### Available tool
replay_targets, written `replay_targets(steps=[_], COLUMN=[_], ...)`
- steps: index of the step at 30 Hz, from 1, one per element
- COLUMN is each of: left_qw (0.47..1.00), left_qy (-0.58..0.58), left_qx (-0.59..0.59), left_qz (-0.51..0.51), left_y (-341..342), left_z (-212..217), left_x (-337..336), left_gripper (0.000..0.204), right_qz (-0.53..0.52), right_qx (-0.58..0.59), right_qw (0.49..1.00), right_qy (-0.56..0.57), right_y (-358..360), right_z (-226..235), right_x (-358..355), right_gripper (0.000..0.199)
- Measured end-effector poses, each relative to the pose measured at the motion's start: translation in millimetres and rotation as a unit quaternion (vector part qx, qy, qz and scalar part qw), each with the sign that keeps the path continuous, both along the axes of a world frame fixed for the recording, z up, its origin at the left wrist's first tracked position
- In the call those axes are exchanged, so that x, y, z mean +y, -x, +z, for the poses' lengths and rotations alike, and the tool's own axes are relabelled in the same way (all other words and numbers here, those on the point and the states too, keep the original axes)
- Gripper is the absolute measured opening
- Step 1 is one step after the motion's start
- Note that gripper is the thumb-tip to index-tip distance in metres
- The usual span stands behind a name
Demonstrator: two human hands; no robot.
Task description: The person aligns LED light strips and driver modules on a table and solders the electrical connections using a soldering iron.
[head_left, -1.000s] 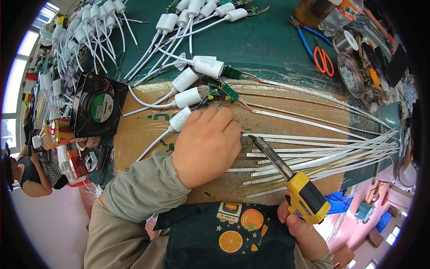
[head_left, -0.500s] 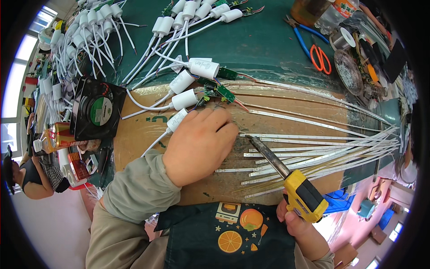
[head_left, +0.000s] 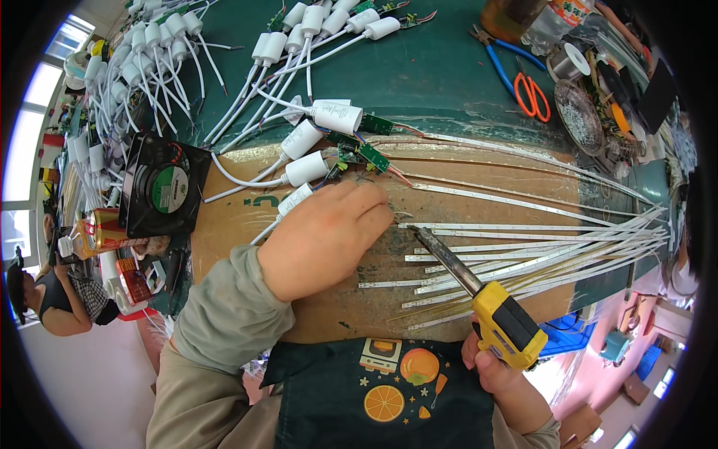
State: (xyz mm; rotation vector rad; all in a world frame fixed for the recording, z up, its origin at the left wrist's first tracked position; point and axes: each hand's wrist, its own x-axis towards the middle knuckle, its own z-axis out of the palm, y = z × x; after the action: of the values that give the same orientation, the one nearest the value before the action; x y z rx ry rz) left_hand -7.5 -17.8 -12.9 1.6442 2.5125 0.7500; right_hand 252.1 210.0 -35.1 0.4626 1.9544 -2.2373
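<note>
My left hand (head_left: 325,241) is closed over the brown board, fingertips pinched; whatever is between them is hidden. Beside its knuckles lies a white cylindrical housing (head_left: 295,199) with a white cable, partly covered by the hand. My right hand (head_left: 490,365) grips a yellow and black soldering iron (head_left: 512,329). The iron's dark tip is at the left end of a thin white LED strip (head_left: 493,229). Further strips fan out to the right. Above my left hand, white housings (head_left: 305,168) sit with green circuit boards (head_left: 374,157) wired to strips.
A black fan (head_left: 164,183) stands at the left of the cardboard (head_left: 359,318). White cabled housings (head_left: 153,45) pile up at the far left. Blue-handled pliers (head_left: 497,63), orange-handled scissors (head_left: 532,97), a solder spool (head_left: 570,61) and a metal dish (head_left: 580,116) lie at the far right.
My left hand has shifted slightly left, its fingers still closed. The soldering iron's tip stays by the strip end; my right hand has hardly moved.
</note>
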Motion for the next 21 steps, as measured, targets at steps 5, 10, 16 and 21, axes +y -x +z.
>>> replay_targets(steps=[5, 10, 16, 21], left_qw=[1.0, 0.997, 0.998, 1.0], left_qy=[-0.006, -0.029, -0.013, 0.001], left_qx=[-0.026, -0.063, -0.061, 0.005], left_qz=[-0.016, -0.016, -0.027, -0.025], left_y=[6.6, 8.5, 8.4, 6.3], left_z=[-1.5, -4.3, 0.7, 0.3], left_x=[1.1, 2.2, 1.7, 4.2], left_gripper=[0.013, 0.012, 0.018, 0.023], right_qz=[0.002, -0.007, -0.006, -0.016], right_qx=[0.018, 0.009, 0.02, 0.023], right_qw=[0.999, 1.0, 1.0, 0.999], right_qy=[-0.029, -0.017, -0.012, -0.016], right_y=[3.0, 3.9, 4.5, 5.8], right_z=[0.5, 1.7, 1.0, 1.7], right_x=[-0.8, -1.9, -1.7, -3.7], right_gripper=[0.069, 0.069, 0.07, 0.07])
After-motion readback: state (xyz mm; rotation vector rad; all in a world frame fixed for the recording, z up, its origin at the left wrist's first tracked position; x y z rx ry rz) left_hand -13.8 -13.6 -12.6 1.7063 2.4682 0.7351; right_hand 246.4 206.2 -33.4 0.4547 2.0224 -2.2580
